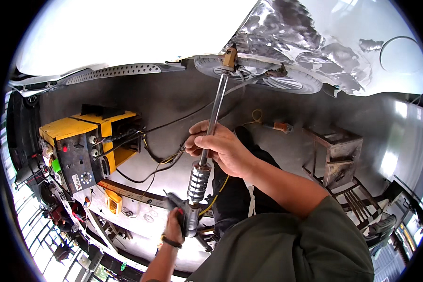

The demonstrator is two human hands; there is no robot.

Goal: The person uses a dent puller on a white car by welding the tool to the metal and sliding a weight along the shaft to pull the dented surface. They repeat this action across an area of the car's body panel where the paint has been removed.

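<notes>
A dented car panel with bare metal patches is at the top, above a wheel. A long steel rod runs down from a brass fitting at the panel to a coiled spring section and a dark-handled tool body. My right hand has its fingers curled round the rod above the spring. My left hand grips the tool handle, partly hidden by it. A cable clamp with a dark cable sits beside the wheel.
A yellow welding machine with cables stands at left, near a yellow case. A rusty metal stand is at right, and an orange power tool lies on the grey floor. My legs show below the rod.
</notes>
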